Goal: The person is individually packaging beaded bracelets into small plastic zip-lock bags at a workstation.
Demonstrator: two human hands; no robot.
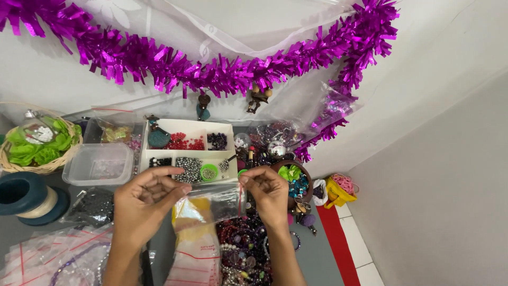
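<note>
- The left hand (142, 198) and right hand (269, 191) hold a small clear bag (219, 200) stretched between them above the tabletop (317, 254); each hand's fingers pinch an upper corner, apparently to keep its mouth level
- Just behind it stands a white divided tray (186, 142) of beads; a heap of bead strings (244, 249) lies beneath
- A clear lidded tub (98, 164) sits left; purple tinsel (211, 74) hangs on the wall

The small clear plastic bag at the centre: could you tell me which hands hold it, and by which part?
Both: the left hand and right hand pinch the clear zip bag at its top corners.
</note>
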